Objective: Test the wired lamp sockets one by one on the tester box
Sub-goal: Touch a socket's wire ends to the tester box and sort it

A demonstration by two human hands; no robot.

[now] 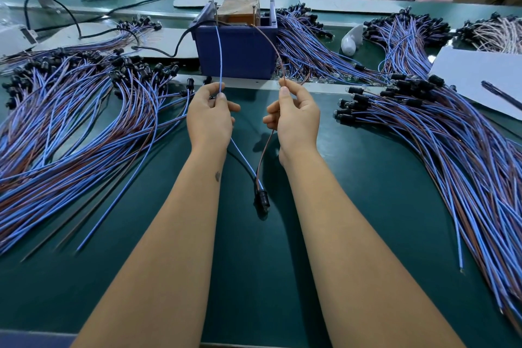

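Near the middle of the green bench (367,206), the left hand (210,118) pinches the blue wire (219,59) and the right hand (295,118) pinches the brown wire (272,45), both wires reaching up to the tester box (237,51), while the black socket (261,200) hangs between the forearms.

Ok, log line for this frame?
left hand: pinches blue wire | right hand: pinches brown wire | wire ends: at tester box | socket: on table
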